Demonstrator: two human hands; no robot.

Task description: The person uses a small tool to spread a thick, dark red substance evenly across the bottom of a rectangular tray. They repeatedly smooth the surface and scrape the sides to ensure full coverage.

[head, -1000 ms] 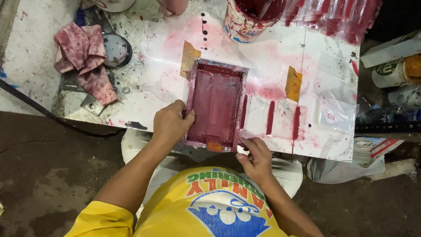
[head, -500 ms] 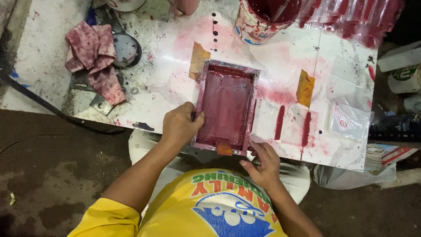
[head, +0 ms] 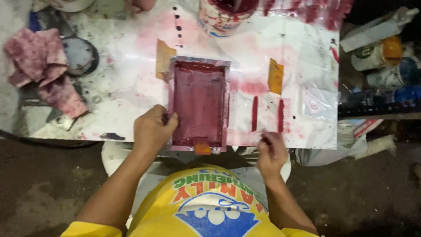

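Left hand: your left hand (head: 151, 129) gripped the left rim of the red-stained frame (head: 199, 104).
Right hand: your right hand (head: 272, 151) was curled at the tabletop's (head: 131, 87) near edge; what it held, I cannot tell.
Frame: lay flat, mid-tabletop by the near edge.

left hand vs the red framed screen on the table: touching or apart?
Touching. The head view shows the left hand gripping the left edge of the red framed screen, fingers curled over its rim, no gap visible.
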